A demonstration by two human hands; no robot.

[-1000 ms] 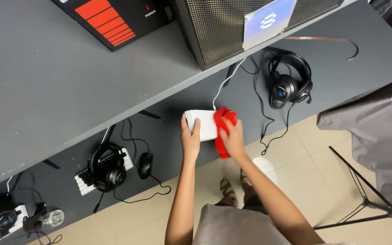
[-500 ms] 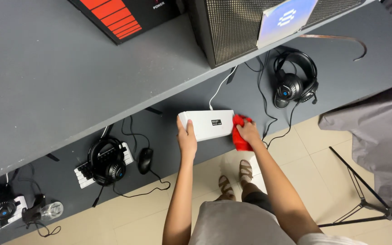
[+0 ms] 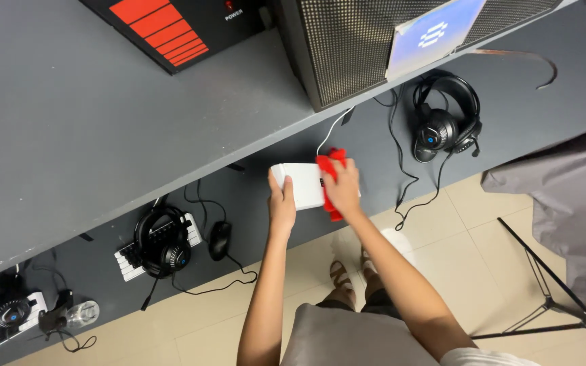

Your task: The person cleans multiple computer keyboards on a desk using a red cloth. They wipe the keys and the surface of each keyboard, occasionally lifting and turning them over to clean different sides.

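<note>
Red cloth (image 3: 331, 177), soft and limp, being pressed by right hand (image 3: 342, 188) onto rigid, probably light white box (image 3: 303, 184); left hand (image 3: 282, 203) gripping its near-left edge.

1. a gaming or computer room.
2. a long grey desk (image 3: 69, 135) carries headsets (image 3: 442, 122), a keyboard (image 3: 130, 254) and a mouse (image 3: 219, 239).
3. computer towers (image 3: 347, 41) stand on the shelf above.

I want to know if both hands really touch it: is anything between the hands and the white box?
The left hand touches the white box directly. Under the right hand, a red cloth lies between palm and box.
</note>
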